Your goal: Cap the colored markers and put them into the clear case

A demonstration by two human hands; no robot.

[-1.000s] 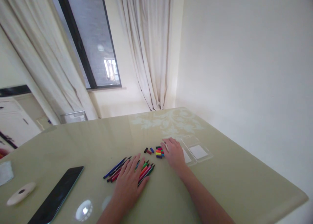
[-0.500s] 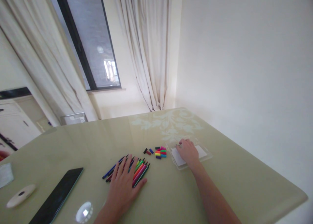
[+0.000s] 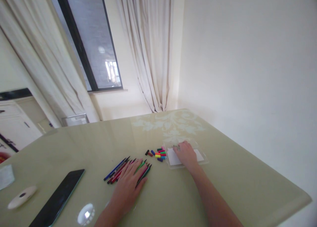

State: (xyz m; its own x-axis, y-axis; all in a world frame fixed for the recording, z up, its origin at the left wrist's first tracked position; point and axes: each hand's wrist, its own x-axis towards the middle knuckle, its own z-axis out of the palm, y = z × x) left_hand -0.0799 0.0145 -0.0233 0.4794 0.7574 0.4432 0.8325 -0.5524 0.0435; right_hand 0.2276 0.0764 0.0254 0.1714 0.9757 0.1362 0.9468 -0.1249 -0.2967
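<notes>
My left hand (image 3: 129, 184) lies flat with fingers spread on a row of coloured marker pens (image 3: 119, 169) on the pale green table (image 3: 158, 194). To the right of the pens sits a small heap of loose coloured pen caps (image 3: 158, 153). My right hand (image 3: 186, 155) rests palm down, fingers stretched out, on a clear plastic case (image 3: 201, 158) with a white insert, which touches the caps' right side.
A dark tablet (image 3: 58, 198) lies at the near left. Beside it is a white oval object (image 3: 21, 196) and a whitish cloth (image 3: 5, 176) at the left edge. Curtains, a window and a wall stand behind the table.
My right hand left the caps, went onto the clear case and slid it left against the caps. My left hand drew the pens slightly nearer.
</notes>
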